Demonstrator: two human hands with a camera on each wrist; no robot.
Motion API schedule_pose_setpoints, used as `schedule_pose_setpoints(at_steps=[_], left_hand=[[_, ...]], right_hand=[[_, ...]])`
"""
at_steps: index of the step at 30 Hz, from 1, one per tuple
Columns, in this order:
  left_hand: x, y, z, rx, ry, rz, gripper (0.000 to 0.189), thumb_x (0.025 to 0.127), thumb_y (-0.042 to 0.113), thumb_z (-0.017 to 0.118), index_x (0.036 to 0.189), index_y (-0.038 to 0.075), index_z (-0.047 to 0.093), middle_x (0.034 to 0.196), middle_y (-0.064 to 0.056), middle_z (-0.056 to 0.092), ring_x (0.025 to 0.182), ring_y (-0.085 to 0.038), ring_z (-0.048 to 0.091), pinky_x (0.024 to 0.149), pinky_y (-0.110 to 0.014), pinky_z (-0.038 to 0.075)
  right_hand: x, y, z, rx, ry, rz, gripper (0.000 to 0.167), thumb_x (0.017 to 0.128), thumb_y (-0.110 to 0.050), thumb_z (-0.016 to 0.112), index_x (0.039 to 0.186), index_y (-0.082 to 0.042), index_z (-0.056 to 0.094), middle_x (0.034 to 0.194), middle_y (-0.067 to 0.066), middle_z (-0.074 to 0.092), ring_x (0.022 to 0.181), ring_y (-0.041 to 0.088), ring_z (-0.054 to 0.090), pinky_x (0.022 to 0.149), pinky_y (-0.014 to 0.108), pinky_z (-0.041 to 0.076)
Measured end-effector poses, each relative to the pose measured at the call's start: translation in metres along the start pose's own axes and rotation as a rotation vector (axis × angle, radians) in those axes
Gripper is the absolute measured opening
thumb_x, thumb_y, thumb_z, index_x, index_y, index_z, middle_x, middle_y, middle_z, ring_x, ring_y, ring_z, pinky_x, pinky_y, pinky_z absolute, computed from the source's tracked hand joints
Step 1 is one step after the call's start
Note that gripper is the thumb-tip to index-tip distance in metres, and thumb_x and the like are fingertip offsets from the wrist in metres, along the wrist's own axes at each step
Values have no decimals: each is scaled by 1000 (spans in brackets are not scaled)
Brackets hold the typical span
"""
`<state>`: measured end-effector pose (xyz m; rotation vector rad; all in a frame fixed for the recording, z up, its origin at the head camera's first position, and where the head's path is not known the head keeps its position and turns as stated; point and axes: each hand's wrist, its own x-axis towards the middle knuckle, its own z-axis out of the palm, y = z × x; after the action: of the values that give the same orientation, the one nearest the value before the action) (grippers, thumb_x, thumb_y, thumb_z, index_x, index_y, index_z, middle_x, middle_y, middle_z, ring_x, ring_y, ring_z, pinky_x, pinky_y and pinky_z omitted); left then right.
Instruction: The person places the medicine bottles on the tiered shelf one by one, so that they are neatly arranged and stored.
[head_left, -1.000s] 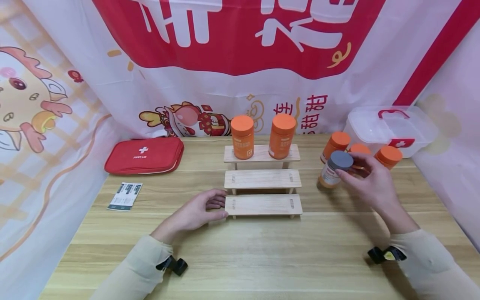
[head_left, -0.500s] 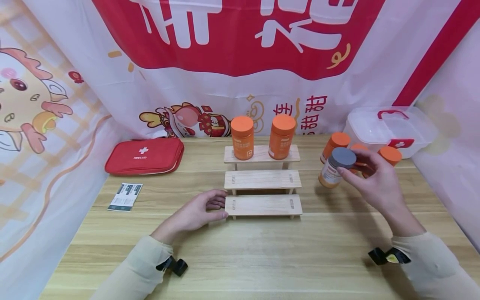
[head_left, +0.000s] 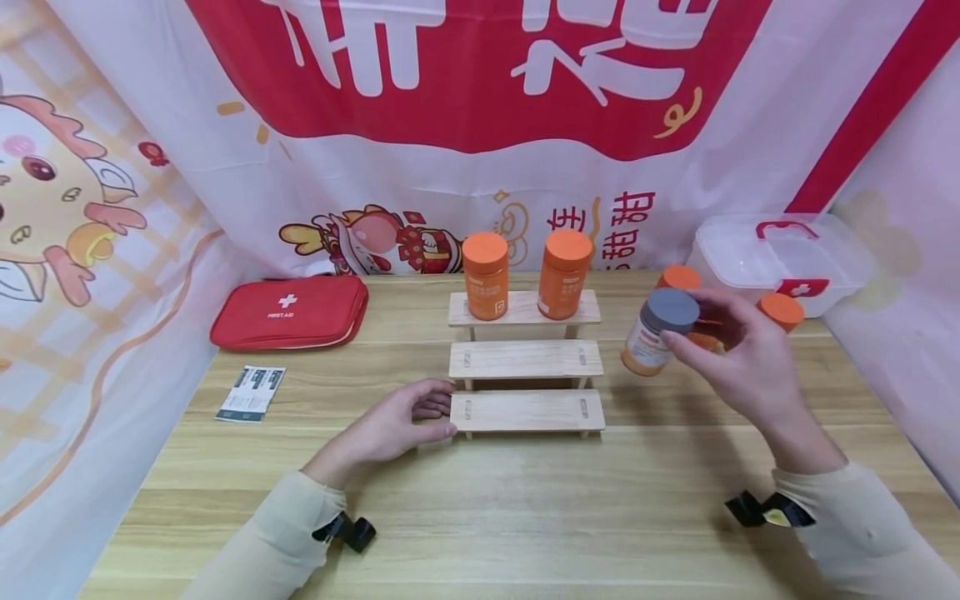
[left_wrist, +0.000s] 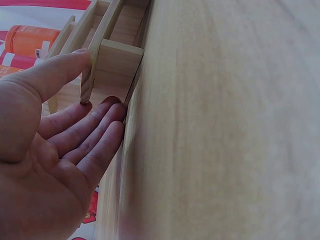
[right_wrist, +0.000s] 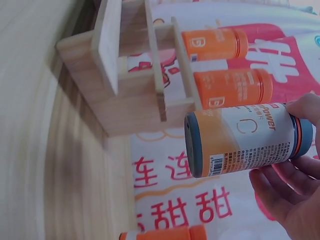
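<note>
My right hand grips a supplement bottle by its grey cap, the fingers round the cap's side. In the head view the bottle hangs slightly tilted above the table, right of a three-step wooden display stand. Its label is white and orange. My left hand is at the left end of the lowest step; in the left wrist view the thumb and index fingertip hold the two edges of that board, other fingers below. Two orange bottles, one left and one right, stand upright on the top step.
Several orange-capped bottles stand at the right, partly behind the right hand. Behind them is a clear first-aid box. A red first-aid pouch and a printed card lie at the left. A printed cloth hangs behind the table.
The right hand has lifted the grey-capped bottle and carried it a little left towards the stand, away from the orange-capped bottles. The left hand has stayed at the lowest step.
</note>
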<state>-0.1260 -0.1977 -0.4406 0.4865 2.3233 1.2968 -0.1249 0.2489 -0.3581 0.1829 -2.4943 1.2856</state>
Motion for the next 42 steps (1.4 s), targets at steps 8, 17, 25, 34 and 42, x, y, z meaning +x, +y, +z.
schedule_pose_setpoints(at_steps=[8, 17, 25, 34, 42], left_hand=[[-1, 0, 1, -3, 5, 9, 62, 100, 22, 79, 151, -1, 53, 139, -16, 68, 133, -34, 66, 119, -52, 53], [-1, 0, 1, -2, 5, 10, 62, 100, 21, 79, 151, -2, 53, 139, -16, 69, 132, -34, 66, 118, -51, 54], [-1, 1, 1, -6, 5, 14, 64, 99, 21, 80, 152, -3, 52, 140, -18, 68, 132, -35, 66, 118, -51, 54], [-1, 2, 1, -9, 5, 17, 63, 100, 20, 79, 151, -3, 52, 140, -17, 68, 132, -35, 66, 118, -51, 54], [-2, 2, 0, -1, 4, 2, 63, 100, 22, 79, 152, -1, 52, 141, -16, 68, 132, -34, 66, 119, -51, 54]], right_hand=[[2, -20, 9, 58, -37, -41, 59, 92, -11, 87, 146, -11, 63, 132, 2, 67, 111, 3, 64, 95, 1, 51], [4, -39, 24, 138, -82, -122, 57, 90, -6, 87, 142, -8, 65, 128, 5, 71, 107, 4, 69, 94, 8, 57], [7, -56, 41, 209, -146, -181, 58, 89, -3, 88, 142, -7, 65, 132, 11, 72, 112, 4, 69, 96, 10, 58], [12, -68, 66, 282, -196, -226, 57, 87, 0, 88, 139, -3, 65, 131, 11, 71, 115, 7, 70, 98, 17, 62], [17, -73, 88, 305, -246, -217, 57, 88, -1, 87, 140, -2, 64, 131, 13, 71, 117, 22, 71, 98, 23, 64]])
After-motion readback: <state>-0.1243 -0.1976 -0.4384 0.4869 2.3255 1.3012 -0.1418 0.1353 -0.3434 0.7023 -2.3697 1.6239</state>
